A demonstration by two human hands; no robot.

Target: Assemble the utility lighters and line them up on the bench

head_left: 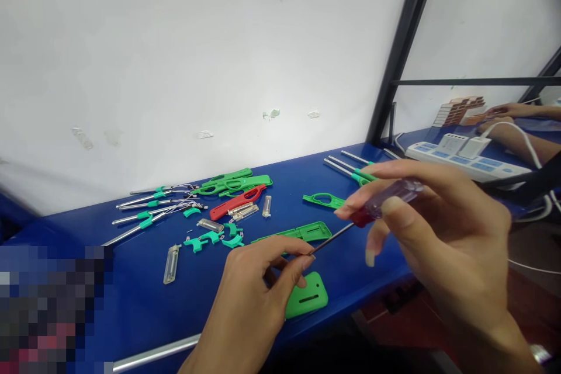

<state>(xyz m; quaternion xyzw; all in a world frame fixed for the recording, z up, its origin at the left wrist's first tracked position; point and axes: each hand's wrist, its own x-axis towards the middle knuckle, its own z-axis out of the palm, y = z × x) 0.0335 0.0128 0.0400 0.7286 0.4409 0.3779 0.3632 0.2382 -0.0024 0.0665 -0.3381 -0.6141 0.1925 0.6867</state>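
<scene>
My right hand [438,234] holds a screwdriver by its clear purple and red handle [385,201], with thumb and fingers closed round it. Its thin metal shaft [333,239] slants down to my left hand [267,286], whose thumb and forefinger pinch together at the tip. Whether a small screw sits there I cannot make out. Beneath the left hand lies a green long-necked lighter; its slotted end [309,297] shows beside the fingers, and a silver tube [158,353] comes out under the wrist. The curled left fingers seem to grip this lighter, partly hidden. Just behind lies an opened green casing half [313,232].
On the blue table [140,292] lie green casings [236,181], a red casing [236,201], clear fuel tanks [172,263], teal triggers [213,238] and metal tubes with wires [149,210]. Rightward are assembled lighters [346,166], a power strip [464,160] and another person's hands [512,111].
</scene>
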